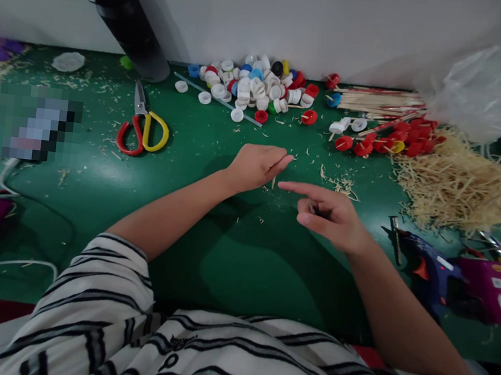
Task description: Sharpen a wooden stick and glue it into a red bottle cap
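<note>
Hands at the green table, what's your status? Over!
Left hand closed, pointed wooden tip poking out below. Right hand half-curled, small dark thing inside, unclear. Loose shavings close by. Over.

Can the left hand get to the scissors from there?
Probably yes: the left hand is near the scissors, and nothing bulky seems to stand between them on the green tabletop.

Dim, diffuse light; faint sheen on the glossy green tabletop (181, 168) left of the bare left hand (257, 167), soft shadow below the bare right hand (332, 217), coarse pixelation far left of both, darkened edges far right
</note>
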The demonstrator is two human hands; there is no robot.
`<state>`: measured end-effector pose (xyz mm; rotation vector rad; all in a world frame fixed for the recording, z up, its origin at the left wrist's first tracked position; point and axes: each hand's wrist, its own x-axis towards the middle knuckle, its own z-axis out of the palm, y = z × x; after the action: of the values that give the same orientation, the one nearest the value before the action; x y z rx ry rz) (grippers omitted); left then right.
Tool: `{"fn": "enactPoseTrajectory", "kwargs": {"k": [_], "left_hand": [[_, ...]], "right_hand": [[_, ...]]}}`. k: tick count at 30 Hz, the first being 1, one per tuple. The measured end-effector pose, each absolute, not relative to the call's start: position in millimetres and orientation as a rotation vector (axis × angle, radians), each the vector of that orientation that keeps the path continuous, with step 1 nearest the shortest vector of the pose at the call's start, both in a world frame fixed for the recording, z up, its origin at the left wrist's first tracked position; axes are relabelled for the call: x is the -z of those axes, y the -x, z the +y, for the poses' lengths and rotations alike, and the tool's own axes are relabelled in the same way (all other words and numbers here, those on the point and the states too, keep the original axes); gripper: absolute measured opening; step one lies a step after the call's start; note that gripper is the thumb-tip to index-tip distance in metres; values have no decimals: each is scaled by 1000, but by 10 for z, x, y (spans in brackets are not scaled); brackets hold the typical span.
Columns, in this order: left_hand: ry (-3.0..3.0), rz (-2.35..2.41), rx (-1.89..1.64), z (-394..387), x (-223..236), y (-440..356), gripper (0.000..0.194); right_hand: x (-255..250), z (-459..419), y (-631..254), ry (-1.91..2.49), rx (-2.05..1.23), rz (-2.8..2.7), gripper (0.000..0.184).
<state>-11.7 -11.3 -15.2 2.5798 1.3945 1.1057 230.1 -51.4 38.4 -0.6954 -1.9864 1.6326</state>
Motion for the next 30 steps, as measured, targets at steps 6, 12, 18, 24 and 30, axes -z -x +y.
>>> {"fn": "enactPoseTrajectory", "kwargs": {"k": [6,12,18,24,30], "left_hand": [[-2591,1375,-1132,-116,147,121,60],[-2592,1387,-1107,-117,140,126,61],[-2602,1436,-1017,-111,126,121,65],[-2577,1405,-898,-81,79,155,68],[-2566,1370,-818,-55,55,182,70]], "right_hand": [[-416,-519,-2303,638,-1649,-1955,47],[-354,-506,-2289,713,-1566,-1972,41],[-224,-406,-2354,1016,-1163,-2205,28],[-162,-347,-2340,1182,-539,-2608,21],[-50,-355,-2305,1066,-197,-2616,30]]}}
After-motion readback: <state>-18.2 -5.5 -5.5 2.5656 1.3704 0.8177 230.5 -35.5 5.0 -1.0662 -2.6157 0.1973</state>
